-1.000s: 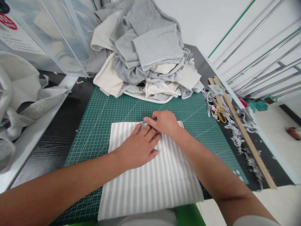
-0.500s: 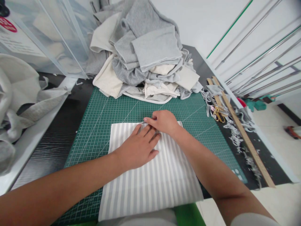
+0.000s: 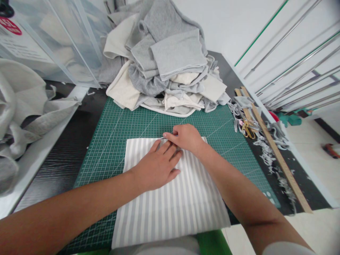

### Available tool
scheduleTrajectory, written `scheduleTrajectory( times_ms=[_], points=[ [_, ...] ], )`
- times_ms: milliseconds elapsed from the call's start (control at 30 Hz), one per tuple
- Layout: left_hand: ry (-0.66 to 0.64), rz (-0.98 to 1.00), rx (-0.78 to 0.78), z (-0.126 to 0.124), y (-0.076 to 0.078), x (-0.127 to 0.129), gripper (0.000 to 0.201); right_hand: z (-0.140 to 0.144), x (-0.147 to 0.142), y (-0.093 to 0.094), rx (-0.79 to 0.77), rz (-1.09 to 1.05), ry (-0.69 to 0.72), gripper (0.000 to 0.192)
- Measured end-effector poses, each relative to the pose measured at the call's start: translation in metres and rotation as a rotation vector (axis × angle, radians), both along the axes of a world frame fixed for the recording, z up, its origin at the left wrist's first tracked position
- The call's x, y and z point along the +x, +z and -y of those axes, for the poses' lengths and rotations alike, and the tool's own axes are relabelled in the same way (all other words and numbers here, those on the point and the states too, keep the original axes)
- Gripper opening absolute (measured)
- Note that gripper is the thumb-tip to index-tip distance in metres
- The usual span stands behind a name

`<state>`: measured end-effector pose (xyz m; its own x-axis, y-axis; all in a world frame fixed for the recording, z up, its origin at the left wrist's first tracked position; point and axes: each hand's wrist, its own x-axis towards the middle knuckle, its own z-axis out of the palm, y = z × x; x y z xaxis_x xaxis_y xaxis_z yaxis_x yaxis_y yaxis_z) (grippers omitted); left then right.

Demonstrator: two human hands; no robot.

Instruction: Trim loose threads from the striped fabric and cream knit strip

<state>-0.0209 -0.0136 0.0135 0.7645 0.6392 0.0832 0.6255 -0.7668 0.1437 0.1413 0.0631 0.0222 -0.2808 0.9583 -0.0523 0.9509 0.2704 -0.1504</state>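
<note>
We record matt, smooth-looking striped cloth (image 3: 170,212), a matt plastic-looking cutting mat (image 3: 101,156), a fuzzy fabric pile (image 3: 177,53), semi-gloss wood-grained tabletop (image 3: 61,152), translucent plastic bin (image 3: 61,42), bare wooden strip (image 3: 281,159) and shiny metal rods (image 3: 282,39).

Red oval sticker (image 3: 10,26) on clear plastic bin (image 3: 63,35), far left, reads "45L"; small print on white paper label (image 3: 22,47) below illegible, likewise white lettering (image 3: 269,197) on green gridded cutting mat (image 3: 106,141), near right.

Blk table (image 3: 57,173): grn mat (image 3: 99,156) w/ striped cloth (image 3: 170,209) under L-hand fingers (image 3: 155,145), fabric pile (image 3: 177,53) beyond; scraps (image 3: 265,154), wooden strip (image 3: 282,161) to R of them.
</note>
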Motion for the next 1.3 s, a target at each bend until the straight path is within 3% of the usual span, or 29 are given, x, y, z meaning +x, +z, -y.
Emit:
scheduleTrajectory(
  times_ms=[333, 1300],
  points=[
    [-0.003, 0.001, -0.002, -0.0008, 0.0005, 0.0019, 0.051, 0.0032, -0.0049, -0.0002, -0.015, 0.002, -0.045, 0.059],
    [0.038, -0.025, 0.019, 0.0043, 0.0015, 0.0021, 0.051, -0.0023, -0.0076, -0.0039, 0.006, -0.025, -0.009, 0.052]
  ],
)
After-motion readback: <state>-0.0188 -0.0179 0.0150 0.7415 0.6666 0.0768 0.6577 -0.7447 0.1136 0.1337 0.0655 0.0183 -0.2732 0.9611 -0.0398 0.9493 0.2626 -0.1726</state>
